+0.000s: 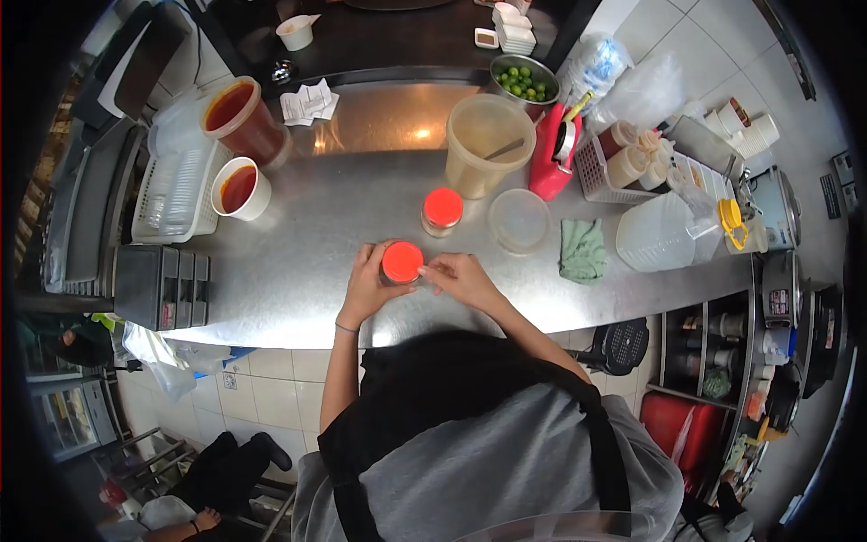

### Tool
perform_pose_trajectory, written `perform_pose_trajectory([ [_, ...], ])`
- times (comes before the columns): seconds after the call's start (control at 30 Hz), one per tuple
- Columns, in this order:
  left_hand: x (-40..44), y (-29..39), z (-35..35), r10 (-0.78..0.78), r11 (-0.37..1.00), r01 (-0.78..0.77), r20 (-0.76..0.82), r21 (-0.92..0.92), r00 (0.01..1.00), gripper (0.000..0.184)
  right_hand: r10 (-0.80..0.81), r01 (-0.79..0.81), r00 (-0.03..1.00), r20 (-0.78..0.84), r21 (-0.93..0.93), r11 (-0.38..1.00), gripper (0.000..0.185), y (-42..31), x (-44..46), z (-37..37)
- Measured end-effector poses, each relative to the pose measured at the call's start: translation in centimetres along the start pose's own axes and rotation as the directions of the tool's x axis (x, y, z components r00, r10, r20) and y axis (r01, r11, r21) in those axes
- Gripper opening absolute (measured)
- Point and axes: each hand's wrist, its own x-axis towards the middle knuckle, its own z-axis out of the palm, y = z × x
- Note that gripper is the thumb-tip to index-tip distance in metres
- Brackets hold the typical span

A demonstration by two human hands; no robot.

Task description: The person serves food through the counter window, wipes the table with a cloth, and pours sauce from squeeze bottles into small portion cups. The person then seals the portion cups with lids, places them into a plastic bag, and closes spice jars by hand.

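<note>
A small jar with a red lid (403, 261) stands at the front of the steel counter. My left hand (365, 282) is wrapped round its left side, thumb towards the front. At the jar's right edge, the fingers of my right hand (461, 278) are pinched together, touching the rim of the lid; whatever is between them is too small to make out. Just behind stands a second red-lidded jar (442, 211), apart from both hands. A round translucent lid (520, 221) lies flat to its right, and a tall tub (488, 135) with a utensil inside is behind.
On the left are a tub of red sauce (242, 117), a white cup of sauce (241, 189) and a basket of plastic containers (185, 190). To the right lie a green cloth (582, 250), a large jug (655, 237) and a bottle basket (603, 173). Other people are nearby below.
</note>
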Motion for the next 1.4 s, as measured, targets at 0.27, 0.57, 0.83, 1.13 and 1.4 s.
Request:
perform_pose_trajectory([
  [0.27, -0.1, 1.9, 2.7, -0.004, 0.963, -0.05, -0.196, -0.267, 0.981, 0.065, 0.065, -0.09, 0.995, 0.078, 0.384, 0.919, 0.023, 2.5, 0.0, -0.8],
  [0.57, -0.3, 5.5, 1.6, 0.235, 0.921, -0.123, -0.276, 0.369, 0.932, 0.061, 0.07, -0.062, 0.997, -0.008, 0.388, 0.92, 0.011, 2.2, 0.0, 0.0],
  [0.83, 0.0, 6.0, 1.8, 0.264, 0.907, -0.102, -0.362, 0.409, 0.894, 0.059, -0.187, 0.189, 0.943, -0.276, -0.02, 0.982, 0.009, 0.3, -0.4, 1.0],
  [1.13, -0.6, 5.6, 2.5, 0.061, 0.988, -0.007, -0.344, 0.155, 0.937, 0.064, -0.124, 0.145, 0.958, -0.259, 0.064, 0.987, 0.006, 1.4, -0.4, 0.3],
  [1.4, -0.6, 4.1, 3.0, -0.252, 0.702, 0.086, -0.133, -0.707, 0.959, 0.061, 0.116, -0.169, 0.985, 0.126, 0.824, 0.541, 0.014, 2.0, -0.4, -0.1],
])
